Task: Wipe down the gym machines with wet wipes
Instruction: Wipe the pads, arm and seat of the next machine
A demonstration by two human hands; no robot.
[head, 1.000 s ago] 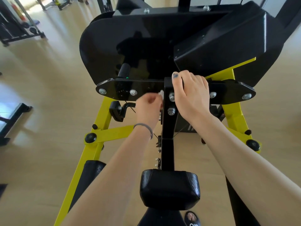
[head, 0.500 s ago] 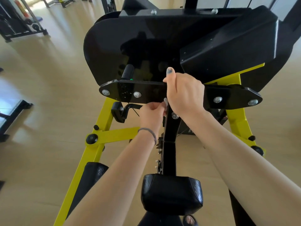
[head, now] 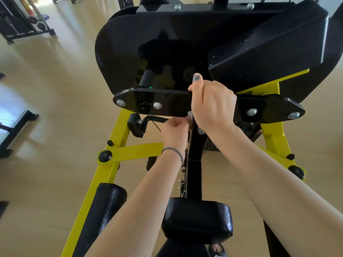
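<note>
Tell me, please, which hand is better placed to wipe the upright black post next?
Left, probably: the left hand pinches a small white wipe against the upright black post, while the right hand grips the black crossbar.

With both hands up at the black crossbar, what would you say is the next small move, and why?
Probably draw the left hand with its wipe down the black upright post: it pinches the wipe at the post's top, while the right hand grips the crossbar.
</note>
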